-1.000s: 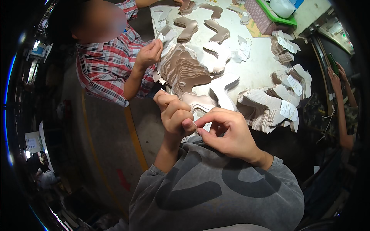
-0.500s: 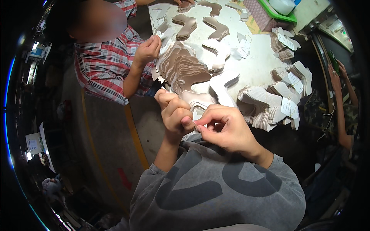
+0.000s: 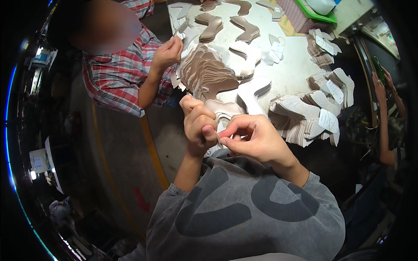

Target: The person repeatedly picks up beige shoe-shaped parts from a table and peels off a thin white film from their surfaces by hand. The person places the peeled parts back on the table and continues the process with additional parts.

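We gripped a thin strip (image 3: 218,136), apparently unfinished, between our curled left hand (image 3: 199,124) and pinching right hand (image 3: 257,138), with labelled stacks (image 3: 296,114) at two o'clock and a seemingly unlabelled pile (image 3: 203,71) at twelve.

Glaring tabletop (image 3: 294,69), dim warped edges

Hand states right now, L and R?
Left hand: closed, fingers curled; whether it grips anything can't be told.
Right hand: closed, thumb and finger pinching a thin pale piece.
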